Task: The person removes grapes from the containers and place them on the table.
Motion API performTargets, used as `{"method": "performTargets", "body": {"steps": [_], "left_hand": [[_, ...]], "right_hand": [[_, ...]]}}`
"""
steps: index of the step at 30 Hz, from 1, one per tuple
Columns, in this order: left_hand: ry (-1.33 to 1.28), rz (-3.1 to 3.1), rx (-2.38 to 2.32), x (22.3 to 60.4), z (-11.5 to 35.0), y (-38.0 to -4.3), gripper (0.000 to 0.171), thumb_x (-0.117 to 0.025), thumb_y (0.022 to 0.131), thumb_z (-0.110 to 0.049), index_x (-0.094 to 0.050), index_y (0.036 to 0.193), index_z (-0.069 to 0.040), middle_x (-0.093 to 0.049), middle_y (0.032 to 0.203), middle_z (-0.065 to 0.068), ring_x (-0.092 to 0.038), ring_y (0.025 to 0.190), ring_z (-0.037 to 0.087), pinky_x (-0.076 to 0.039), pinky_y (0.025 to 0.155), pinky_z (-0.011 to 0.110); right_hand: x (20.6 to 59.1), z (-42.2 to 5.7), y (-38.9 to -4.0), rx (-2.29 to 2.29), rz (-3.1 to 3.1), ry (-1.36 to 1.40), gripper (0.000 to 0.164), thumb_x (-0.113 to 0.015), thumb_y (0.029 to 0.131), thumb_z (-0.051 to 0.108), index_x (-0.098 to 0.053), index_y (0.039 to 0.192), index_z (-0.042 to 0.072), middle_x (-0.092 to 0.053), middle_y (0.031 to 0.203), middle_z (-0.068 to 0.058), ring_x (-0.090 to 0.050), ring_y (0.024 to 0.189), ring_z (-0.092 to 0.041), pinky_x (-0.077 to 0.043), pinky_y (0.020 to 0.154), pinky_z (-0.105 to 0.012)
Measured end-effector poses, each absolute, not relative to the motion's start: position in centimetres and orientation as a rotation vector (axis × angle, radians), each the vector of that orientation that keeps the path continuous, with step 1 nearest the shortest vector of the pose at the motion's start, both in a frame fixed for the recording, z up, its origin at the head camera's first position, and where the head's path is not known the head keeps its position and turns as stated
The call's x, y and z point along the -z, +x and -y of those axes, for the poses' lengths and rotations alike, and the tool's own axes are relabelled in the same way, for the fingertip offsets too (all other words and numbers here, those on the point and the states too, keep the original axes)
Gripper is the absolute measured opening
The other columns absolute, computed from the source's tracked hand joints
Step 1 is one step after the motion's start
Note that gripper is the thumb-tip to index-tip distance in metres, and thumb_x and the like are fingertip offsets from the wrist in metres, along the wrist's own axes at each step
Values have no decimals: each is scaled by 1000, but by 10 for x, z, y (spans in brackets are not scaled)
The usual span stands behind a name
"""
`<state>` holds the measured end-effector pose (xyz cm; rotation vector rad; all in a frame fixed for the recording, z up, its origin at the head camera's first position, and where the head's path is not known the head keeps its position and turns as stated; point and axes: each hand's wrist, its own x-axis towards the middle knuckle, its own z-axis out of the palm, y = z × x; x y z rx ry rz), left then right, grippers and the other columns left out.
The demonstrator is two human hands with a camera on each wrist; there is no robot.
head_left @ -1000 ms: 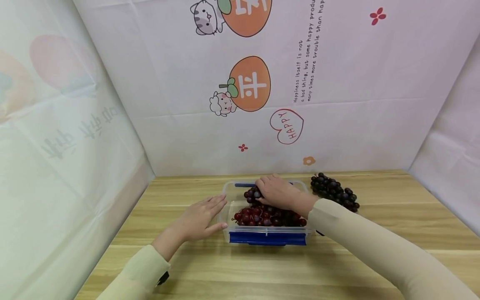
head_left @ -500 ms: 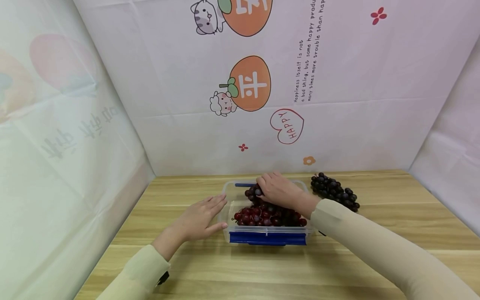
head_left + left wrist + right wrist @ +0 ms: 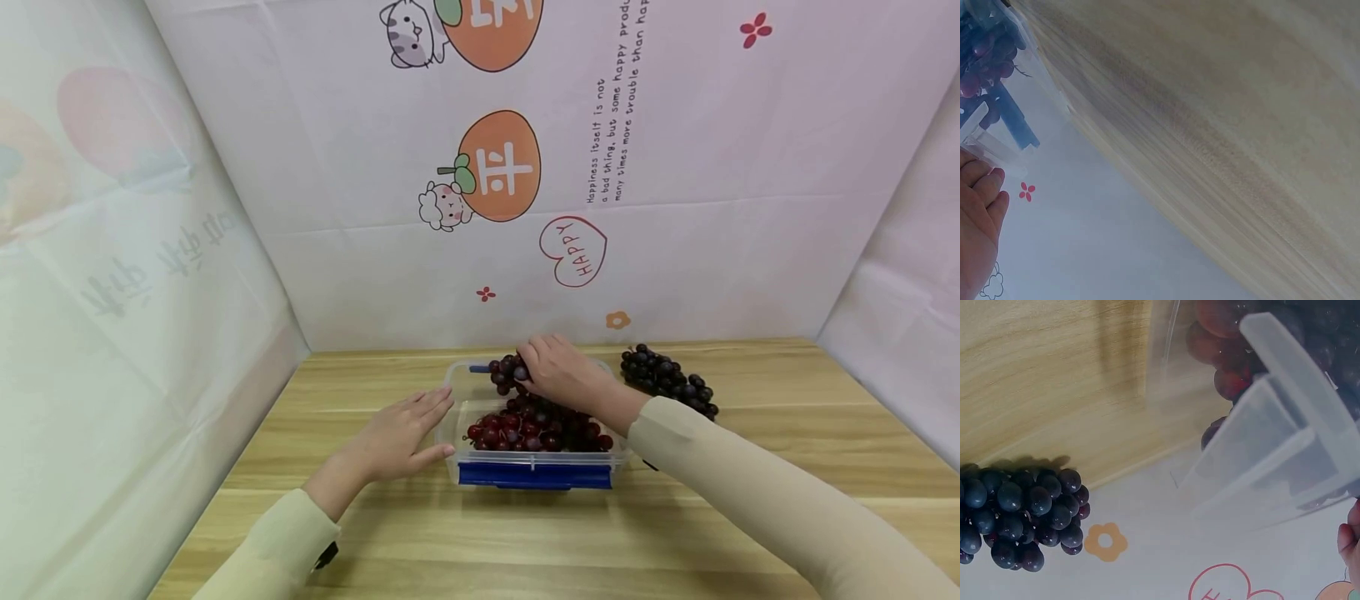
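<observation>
My right hand [image 3: 568,377] grips a bunch of dark purple grapes [image 3: 507,372] over the back of a clear plastic box [image 3: 480,458] with blue side clips. Dark red grapes [image 3: 502,432] lie inside the box, in its front and right part. In the right wrist view, only some fingertips of that hand [image 3: 1352,540] show at the edge, beyond the box wall [image 3: 1272,450]. With fingers extended, my left hand [image 3: 397,435] rests against the box's left side. The left wrist view shows the left hand's fingers [image 3: 985,187] at the box's edge.
Right of the box, a second bunch of nearly black grapes [image 3: 667,382] lies on the wooden table [image 3: 420,542]. A printed white sheet [image 3: 375,283] stands behind the table, with more white sheeting on both sides.
My right hand has risen slightly toward the back of the box, lifting the bunch of dark grapes with it. My left hand has stayed in place.
</observation>
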<state>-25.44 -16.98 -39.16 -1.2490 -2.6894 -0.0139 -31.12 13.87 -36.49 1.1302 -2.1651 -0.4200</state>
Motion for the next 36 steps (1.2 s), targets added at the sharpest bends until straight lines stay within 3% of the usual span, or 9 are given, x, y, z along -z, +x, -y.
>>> {"method": "performTargets", "body": {"steps": [21, 36], "left_hand": [[-1250, 2679, 7, 393, 170, -255, 74, -36, 101, -55, -34, 149, 0, -28, 155, 18, -30, 141, 32, -27, 114, 45], [-1242, 2683, 1, 392, 169, -255, 74, -36, 101, -56, -34, 150, 0, -28, 155, 17, -28, 142, 28, -23, 116, 42]], "right_hand": [[355, -152, -313, 151, 2038, 1078, 54, -79, 82, 27, -53, 112, -10, -55, 89, -17, -56, 75, -29, -48, 65, -40], [341, -160, -313, 46, 1974, 1034, 50, -76, 81, 19, -49, 110, -10, -52, 84, -17, -48, 69, -29, -45, 59, -41]]}}
